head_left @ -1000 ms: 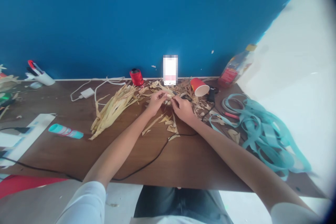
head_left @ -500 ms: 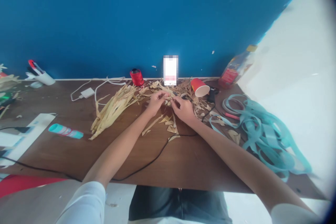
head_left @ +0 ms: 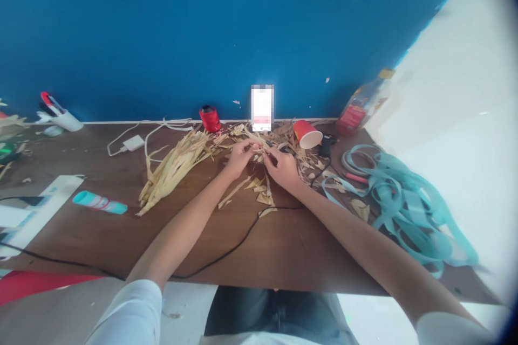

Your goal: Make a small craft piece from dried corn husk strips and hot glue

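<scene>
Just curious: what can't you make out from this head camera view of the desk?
In the head view:
What the left hand and right hand pinch: hidden by their fingers.
White oblong: blurred out.
Lit device: cut off by the left edge.
Bottle label: too small to read.

Blue wall [head_left: 202,27], apparently wooden desk [head_left: 283,250]

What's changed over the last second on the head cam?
Hardly anything. The left hand and right hand stay together at a small husk piece, with no clear grasp or release. The whole view drifts slightly, from head movement. The dried husk strips, red paper cup and teal ribbon stay put.
</scene>
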`<state>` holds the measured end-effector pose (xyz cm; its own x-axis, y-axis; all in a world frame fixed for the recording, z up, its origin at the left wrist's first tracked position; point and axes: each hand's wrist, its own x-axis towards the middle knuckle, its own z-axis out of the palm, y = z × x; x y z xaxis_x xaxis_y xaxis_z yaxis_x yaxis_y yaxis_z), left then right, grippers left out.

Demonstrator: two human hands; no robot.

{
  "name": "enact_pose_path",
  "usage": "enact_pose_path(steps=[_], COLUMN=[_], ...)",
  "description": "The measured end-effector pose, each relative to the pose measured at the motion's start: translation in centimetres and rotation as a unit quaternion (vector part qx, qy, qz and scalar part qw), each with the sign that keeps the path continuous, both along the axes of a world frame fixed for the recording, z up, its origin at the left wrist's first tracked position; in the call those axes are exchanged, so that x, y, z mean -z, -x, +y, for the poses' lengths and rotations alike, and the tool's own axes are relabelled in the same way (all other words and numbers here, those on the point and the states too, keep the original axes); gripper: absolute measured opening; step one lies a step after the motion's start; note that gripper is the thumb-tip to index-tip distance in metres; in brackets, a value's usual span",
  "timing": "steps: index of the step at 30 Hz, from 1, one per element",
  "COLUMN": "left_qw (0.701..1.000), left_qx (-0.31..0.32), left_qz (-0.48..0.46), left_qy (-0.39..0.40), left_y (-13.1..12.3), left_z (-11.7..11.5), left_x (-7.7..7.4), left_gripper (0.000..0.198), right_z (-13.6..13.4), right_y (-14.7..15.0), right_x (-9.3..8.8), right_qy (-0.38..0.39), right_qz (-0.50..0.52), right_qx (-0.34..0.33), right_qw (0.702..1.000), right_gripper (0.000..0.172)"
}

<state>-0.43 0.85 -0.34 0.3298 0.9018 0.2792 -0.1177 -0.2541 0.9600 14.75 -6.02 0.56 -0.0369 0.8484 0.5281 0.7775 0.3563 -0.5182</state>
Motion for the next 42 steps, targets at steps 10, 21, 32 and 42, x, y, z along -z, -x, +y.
enact_pose_path(steps=[10,21,32,42], left_qw=[1.0,1.0,0.999,0.997], left_qx=[0.006,0.004,0.014,0.047], left_qz=[0.009,0.027,-0.012,-0.027], left_qy=[-0.011,-0.015,0.047,0.047], left_y=[-0.07,0.05,0.05,0.19], left_z=[0.01,-0.16,-0.18,-0.14], left_x=[0.01,-0.28,-0.39,-0.39], left_gripper=[0.028,0.031,0.038,0.024], right_z=[0.31,0.61,0.86,0.88], right_y=[-0.05,-0.34,-0.44,-0.39], right_x=[0.01,0.09,0.36,0.35], right_qy=[0.043,0.084,0.097,0.101], right_qz=[-0.038,0.048,0.09,0.086], right_qx=[0.004,-0.058,-0.096,-0.108], right_qw=[0.998,0.994,0.987,0.985], right_gripper=[0.026,0.029,0.024,0.022])
